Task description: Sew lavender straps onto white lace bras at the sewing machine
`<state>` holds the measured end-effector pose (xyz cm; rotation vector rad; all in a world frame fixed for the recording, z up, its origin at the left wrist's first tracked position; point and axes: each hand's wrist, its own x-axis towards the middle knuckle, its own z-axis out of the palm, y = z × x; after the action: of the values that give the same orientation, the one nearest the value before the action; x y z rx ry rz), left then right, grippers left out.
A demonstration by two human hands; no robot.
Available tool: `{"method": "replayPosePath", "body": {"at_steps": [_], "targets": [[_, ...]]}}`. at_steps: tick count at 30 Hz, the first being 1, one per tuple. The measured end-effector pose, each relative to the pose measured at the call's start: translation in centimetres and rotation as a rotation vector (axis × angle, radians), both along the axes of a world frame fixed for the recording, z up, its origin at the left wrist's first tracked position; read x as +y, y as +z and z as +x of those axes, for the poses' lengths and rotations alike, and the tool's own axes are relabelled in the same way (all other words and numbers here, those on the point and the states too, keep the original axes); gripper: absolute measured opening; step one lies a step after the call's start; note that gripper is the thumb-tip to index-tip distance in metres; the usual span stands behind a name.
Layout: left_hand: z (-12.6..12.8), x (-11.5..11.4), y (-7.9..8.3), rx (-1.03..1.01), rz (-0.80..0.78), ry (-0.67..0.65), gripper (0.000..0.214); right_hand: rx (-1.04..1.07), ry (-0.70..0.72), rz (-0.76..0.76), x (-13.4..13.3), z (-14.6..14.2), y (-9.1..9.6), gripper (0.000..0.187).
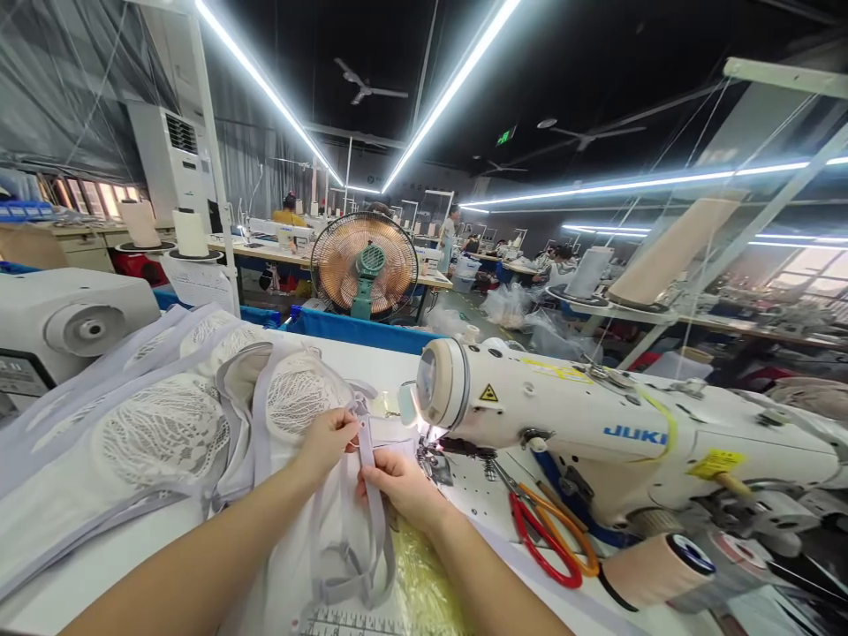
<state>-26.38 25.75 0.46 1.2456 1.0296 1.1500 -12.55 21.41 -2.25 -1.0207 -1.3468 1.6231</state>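
**Grey strap: in hand at machine, not yet under needle**

Grey strap (364,437): lies over table (377,358), pinched by 2 hands. Left hand (328,442) grip clamped on it; right hand (401,486) grip same. Held just left of sewing machine (596,424), short of needle. Lace cups (165,428) stacked at left. Stitching looks unstarted.

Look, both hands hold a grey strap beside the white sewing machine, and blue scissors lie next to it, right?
Not blue: the head view shows the scissors have red and orange handles. The left hand and right hand do hold the grey strap beside the white sewing machine.
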Motion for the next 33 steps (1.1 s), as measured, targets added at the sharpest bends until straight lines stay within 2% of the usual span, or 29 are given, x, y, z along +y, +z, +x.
{"method": "replayPosePath", "body": {"at_steps": [5,11,14,21,24,33], "targets": [[0.2,-0.4,0.1,0.028,-0.017,-0.042,0.012,0.023,-0.051,0.011,0.1,-0.2,0.0,0.04],[0.4,-0.9,0.2,0.007,-0.038,-0.103,0.013,0.036,-0.269,0.071,0.8,-0.3,-0.8,0.039],[0.6,-0.9,0.0,-0.02,-0.078,-0.118,0.013,0.024,-0.335,0.099,1.0,-0.2,-1.1,0.037],[0.6,-0.5,0.1,-0.134,-0.299,-0.198,0.019,0.045,-0.327,0.101,1.0,0.1,-1.3,0.036],[0.5,-0.4,0.2,-0.177,-0.378,-0.184,0.022,0.06,-0.306,0.09,1.0,0.1,-1.2,0.037],[0.8,-0.6,0.1,-0.266,-0.404,-0.095,0.02,0.068,-0.281,0.072,0.8,0.1,-0.6,0.036]]}}
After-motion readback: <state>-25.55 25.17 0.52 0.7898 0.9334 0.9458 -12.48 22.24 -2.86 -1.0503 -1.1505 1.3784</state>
